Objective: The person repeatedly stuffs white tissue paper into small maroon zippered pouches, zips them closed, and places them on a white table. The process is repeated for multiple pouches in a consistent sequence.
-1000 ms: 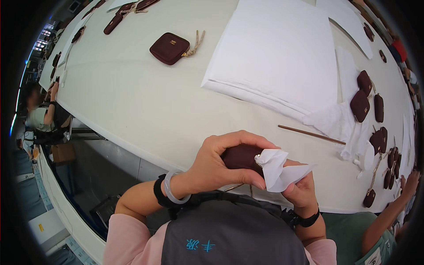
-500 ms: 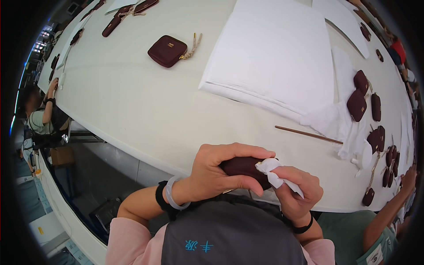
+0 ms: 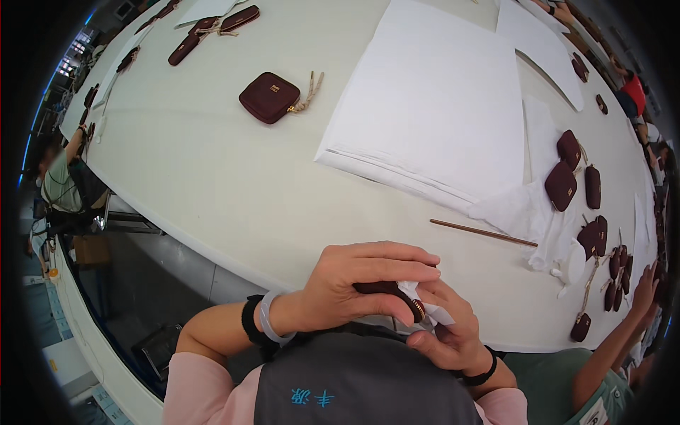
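Note:
My left hand (image 3: 354,278) is closed round a small dark burgundy zip pouch (image 3: 381,287), thumb below and fingers over the top. Gold zipper teeth show at the pouch's right end. Pressed up against that end, my right hand (image 3: 453,327) holds a crumpled piece of white tissue or cloth (image 3: 440,314). Some of its fingers are hidden behind the pouch and my left fingers. Both hands are just over the table's near edge, in front of my grey apron (image 3: 354,382).
A similar pouch (image 3: 269,98) with a cord pull lies ahead. Large white paper sheets (image 3: 432,99) cover the middle. A thin brown stick (image 3: 484,232) lies to the right, near crumpled white tissue (image 3: 520,212) and several burgundy pouches (image 3: 561,186). A co-worker's arm (image 3: 616,340) reaches in at right.
My right hand has moved left and closer to my left hand, bringing the white piece behind the pouch's end. The pouch has turned, so its zipper teeth now show. My view has shifted slightly.

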The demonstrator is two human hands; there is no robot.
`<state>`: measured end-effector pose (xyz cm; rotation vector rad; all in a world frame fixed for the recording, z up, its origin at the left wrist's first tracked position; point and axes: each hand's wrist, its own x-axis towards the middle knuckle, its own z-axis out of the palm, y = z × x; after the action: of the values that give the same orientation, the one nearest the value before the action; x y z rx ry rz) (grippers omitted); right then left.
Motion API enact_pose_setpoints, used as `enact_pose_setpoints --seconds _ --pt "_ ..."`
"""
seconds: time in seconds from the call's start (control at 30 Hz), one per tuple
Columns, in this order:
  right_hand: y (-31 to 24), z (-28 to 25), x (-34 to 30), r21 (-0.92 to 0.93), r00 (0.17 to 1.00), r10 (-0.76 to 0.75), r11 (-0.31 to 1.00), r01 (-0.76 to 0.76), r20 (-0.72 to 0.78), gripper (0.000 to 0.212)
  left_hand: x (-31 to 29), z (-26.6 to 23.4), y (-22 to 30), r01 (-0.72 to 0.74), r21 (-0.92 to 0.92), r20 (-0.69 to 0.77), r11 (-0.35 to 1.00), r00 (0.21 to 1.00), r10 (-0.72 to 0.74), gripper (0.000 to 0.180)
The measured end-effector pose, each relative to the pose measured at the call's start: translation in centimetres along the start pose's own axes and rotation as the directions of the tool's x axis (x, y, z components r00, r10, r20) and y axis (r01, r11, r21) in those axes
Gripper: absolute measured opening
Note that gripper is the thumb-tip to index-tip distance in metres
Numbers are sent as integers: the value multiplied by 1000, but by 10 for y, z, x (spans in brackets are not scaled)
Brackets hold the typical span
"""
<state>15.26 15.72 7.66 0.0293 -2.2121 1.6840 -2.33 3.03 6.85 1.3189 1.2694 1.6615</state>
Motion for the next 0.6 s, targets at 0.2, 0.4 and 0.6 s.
enact_pose_setpoints --seconds 0.2,0.4,0.6 --pt "-14 -18 4 -25 886 365 927 -374 285 69 6 -7 7 61 -1 74 998 995 -61 47" --pt "16 -7 15 53 961 163 982 -179 222 64 10 -12 8 42 132 59 990 997 -50 45" --pt "5 -18 29 406 875 463 778 -479 146 45 12 -29 3 330 -330 8 884 938 -347 84"
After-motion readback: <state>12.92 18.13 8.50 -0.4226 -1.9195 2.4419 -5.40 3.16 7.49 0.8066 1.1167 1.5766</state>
